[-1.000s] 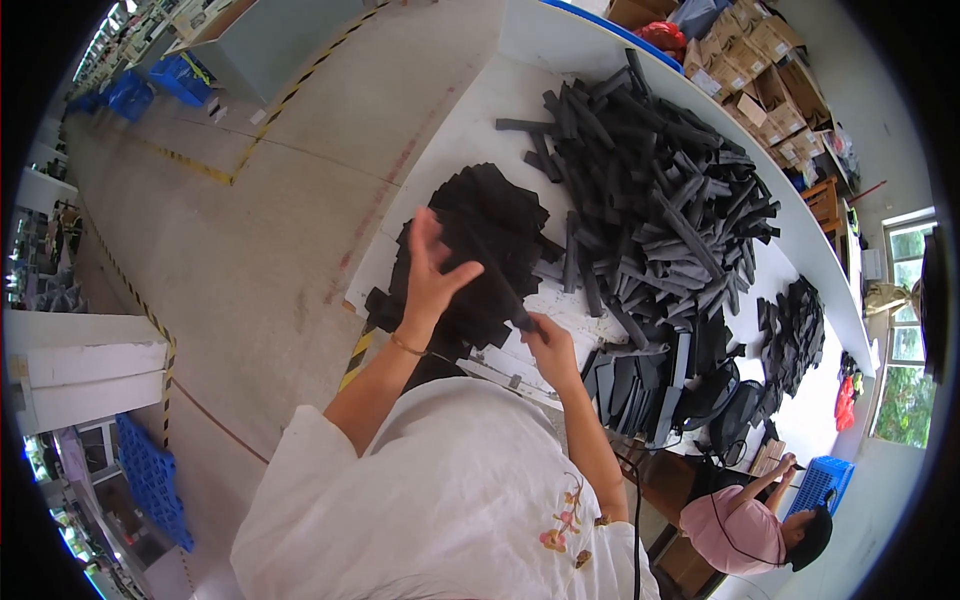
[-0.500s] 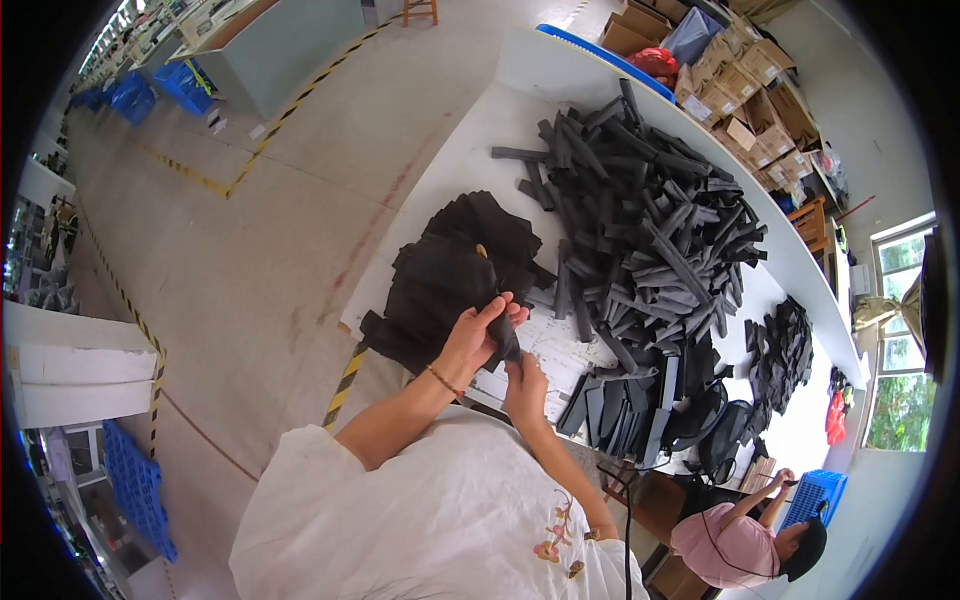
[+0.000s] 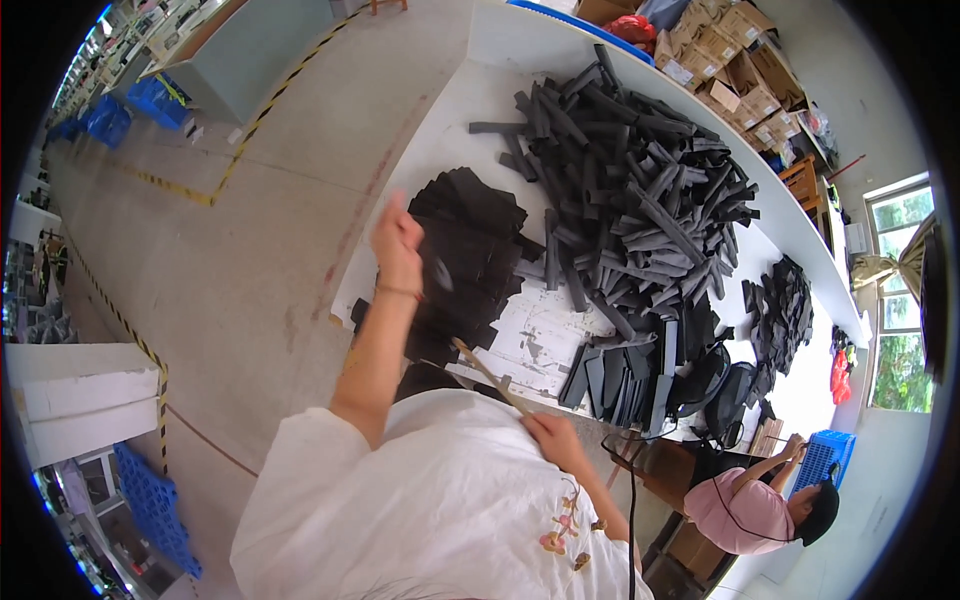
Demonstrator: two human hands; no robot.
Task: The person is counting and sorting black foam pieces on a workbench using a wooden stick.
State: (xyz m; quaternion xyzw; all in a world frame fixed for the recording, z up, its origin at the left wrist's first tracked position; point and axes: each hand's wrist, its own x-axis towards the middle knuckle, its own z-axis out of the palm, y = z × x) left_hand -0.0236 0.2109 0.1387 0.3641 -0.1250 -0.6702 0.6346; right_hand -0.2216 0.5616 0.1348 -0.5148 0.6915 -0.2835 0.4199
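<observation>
My left hand [image 3: 397, 243] is raised over the left edge of a pile of flat black fabric pieces [image 3: 465, 235]. Motion smears its fingers, so whether they hold anything is unclear. A blurred streak shows just beside it, above the pile. Close to my body at the table's front edge, my right hand [image 3: 552, 438] is closed around one end of a thin wooden stick [image 3: 492, 376]. The stick slants away to the left, its far tip near the pile's front edge. Beyond the pile, to the right, lies a large heap of dark grey fabric tubes [image 3: 640, 200].
The white table [image 3: 530, 345] has a raised back panel. Flat dark pieces [image 3: 610, 385], black bags [image 3: 730, 395] and another dark pile [image 3: 780, 310] lie at its right. A person in pink [image 3: 740, 510] works beyond, by a blue crate [image 3: 825, 458]. Cardboard boxes [image 3: 720, 60] are stacked behind.
My hands have parted from the black fabric piece they both held. The left moved up and left over the pile; the right drew back toward my body with the stick, now in full view.
</observation>
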